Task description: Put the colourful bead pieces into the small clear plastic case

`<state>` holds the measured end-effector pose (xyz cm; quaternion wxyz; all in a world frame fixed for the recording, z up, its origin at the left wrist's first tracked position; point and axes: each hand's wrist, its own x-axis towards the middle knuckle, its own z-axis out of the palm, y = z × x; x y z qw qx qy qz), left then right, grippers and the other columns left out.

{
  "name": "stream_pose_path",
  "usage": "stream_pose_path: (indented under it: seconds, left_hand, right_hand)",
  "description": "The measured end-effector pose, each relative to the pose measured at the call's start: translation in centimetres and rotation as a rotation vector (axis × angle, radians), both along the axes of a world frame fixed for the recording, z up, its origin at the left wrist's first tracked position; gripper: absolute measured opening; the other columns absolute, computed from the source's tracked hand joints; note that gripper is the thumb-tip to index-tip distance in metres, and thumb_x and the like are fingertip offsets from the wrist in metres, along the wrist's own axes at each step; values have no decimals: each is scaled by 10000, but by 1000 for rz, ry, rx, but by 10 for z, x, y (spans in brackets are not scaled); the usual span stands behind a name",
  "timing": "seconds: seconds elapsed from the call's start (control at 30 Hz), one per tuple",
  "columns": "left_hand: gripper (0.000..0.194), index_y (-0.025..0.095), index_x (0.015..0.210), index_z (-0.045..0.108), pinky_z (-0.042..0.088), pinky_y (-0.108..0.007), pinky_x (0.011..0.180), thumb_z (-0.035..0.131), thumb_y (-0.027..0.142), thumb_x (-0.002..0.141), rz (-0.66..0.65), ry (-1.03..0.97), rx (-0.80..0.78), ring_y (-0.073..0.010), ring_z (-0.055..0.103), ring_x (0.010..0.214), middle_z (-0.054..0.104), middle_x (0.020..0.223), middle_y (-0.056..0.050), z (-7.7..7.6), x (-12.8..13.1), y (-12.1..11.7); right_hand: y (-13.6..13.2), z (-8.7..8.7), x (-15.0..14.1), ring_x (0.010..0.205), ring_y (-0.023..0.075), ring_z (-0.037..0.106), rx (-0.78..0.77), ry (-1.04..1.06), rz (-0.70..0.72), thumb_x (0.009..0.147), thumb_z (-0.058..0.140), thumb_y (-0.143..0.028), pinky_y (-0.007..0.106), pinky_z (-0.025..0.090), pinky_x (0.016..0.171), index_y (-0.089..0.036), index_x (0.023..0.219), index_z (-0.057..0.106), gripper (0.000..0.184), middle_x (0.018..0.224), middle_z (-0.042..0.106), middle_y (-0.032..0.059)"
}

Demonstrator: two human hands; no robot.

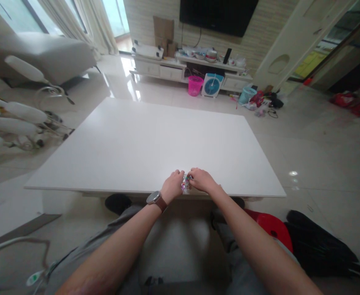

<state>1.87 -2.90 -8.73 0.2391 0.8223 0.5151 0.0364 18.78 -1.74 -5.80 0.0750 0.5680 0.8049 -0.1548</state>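
Observation:
A small clear container (185,186) with colourful bits in it, perhaps beads or gems, is between my hands at the near edge of the white table (167,135). My left hand (173,185), with a watch (154,198) on its wrist, grips the container's left side. The fingers of my right hand (200,179) are closed together at its upper right side. Whether they pinch the container itself or a piece from inside is too small to tell.
A red stool (273,229) and a black bag (321,246) are at my right. White-padded metal equipment (26,112) stands left of the table. Beyond it are a pink basket (195,87), a blue fan (212,85) and a low cabinet (149,68).

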Motion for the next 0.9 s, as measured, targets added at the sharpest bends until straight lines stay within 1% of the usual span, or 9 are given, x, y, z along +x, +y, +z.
stream_pose_path:
  seconds: [0.1, 0.2, 0.27, 0.4, 0.63, 0.77, 0.9]
  left_hand:
    - [260, 199, 1057, 499, 479, -339, 862, 575, 96, 831, -6, -6, 13, -233, 558, 1027, 566, 1150, -118, -2, 0, 0]
    - [290, 202, 1074, 498, 484, -336, 853, 586, 93, 820, -7, -1, 21, -234, 560, 1031, 568, 1155, -117, -4, -1, 1]
    - [314, 197, 1082, 498, 485, -335, 848, 595, 82, 807, -7, 5, 21, -236, 561, 1033, 567, 1158, -121, -4, -1, 1]
    - [335, 193, 1096, 496, 483, -337, 852, 589, 63, 801, -4, 13, 11, -238, 560, 1046, 561, 1168, -125, -2, 0, 1]
    - [307, 194, 1093, 493, 489, -347, 859, 567, 72, 821, 5, 4, 2, -246, 556, 1065, 558, 1165, -129, 2, 0, -1]
    - [311, 197, 1078, 495, 492, -343, 845, 565, 60, 808, 5, 2, 4, -244, 561, 1053, 562, 1159, -127, 2, 0, -1]
    - [325, 198, 1082, 494, 488, -344, 854, 578, 63, 798, 0, -4, 2, -245, 562, 1058, 563, 1160, -125, -2, 0, 0]
  right_hand:
    - [0, 0, -3, 966, 201, 661, 1, -38, -2, 951, 485, -232, 272, 450, 825, -192, 1033, 736, 266, 1084, 699, 99]
    - [1, 2, -3, 988, 204, 660, 11, -44, -16, 961, 483, -248, 273, 452, 836, -196, 1091, 723, 278, 1117, 699, 102]
    - [1, 3, -2, 987, 204, 662, 1, -48, -15, 961, 481, -248, 271, 453, 834, -194, 1085, 723, 277, 1119, 702, 102]
    - [0, 3, -3, 984, 214, 671, -29, -80, -3, 942, 482, -223, 279, 457, 827, -174, 1043, 724, 266, 1088, 710, 116]
    - [3, 5, 2, 992, 219, 674, 13, -72, 3, 939, 492, -244, 287, 468, 823, -204, 1092, 728, 284, 1101, 718, 97]
    - [0, 3, -2, 997, 226, 681, -37, -78, -9, 935, 480, -216, 290, 475, 839, -167, 1072, 731, 290, 1089, 723, 127]
    - [-4, 4, -10, 989, 234, 693, -55, -81, -37, 941, 460, -195, 297, 486, 845, -137, 1070, 725, 301, 1082, 728, 154]
